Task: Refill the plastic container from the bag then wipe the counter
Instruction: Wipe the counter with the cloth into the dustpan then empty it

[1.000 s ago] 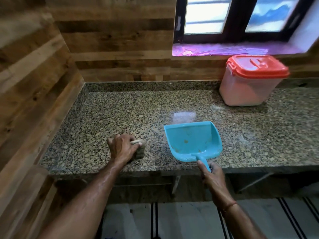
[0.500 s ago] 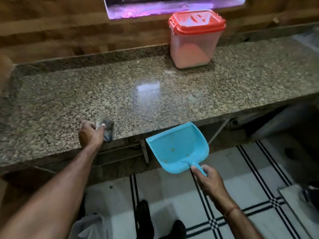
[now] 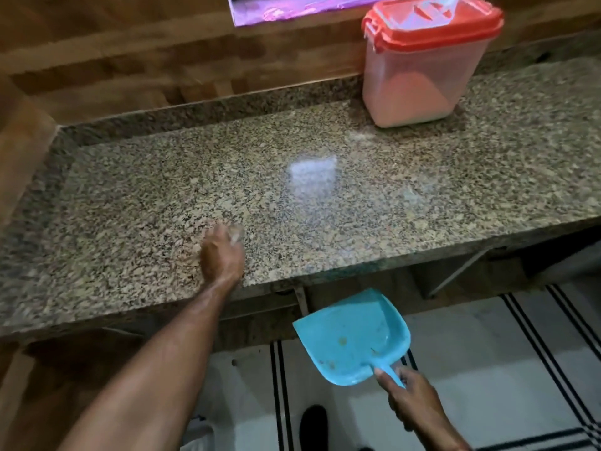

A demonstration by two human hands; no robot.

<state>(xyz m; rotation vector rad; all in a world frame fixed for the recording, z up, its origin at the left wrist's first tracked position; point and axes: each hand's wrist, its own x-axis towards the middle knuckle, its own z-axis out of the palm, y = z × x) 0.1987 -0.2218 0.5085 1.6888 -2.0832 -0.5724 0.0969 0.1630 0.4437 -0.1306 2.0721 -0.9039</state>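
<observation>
Blue dustpan (image 3: 351, 340) hangs low, below the table's front edge over the tiled floor (image 3: 487, 369), the right grip (image 3: 413, 402) clasped round its handle. Up on the granite table (image 3: 390, 196), the left grip (image 3: 221, 255) is clenched on a small pale wad (image 3: 236, 235), badly blurred. By the far wall stands the plastic container (image 3: 416, 86), red lid (image 3: 432, 24) on, pinkish powder inside.

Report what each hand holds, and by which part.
Right hand grips the blue dustpan by its handle. Left hand grips a small pale pad on the counter; motion blur hides which part.
</observation>
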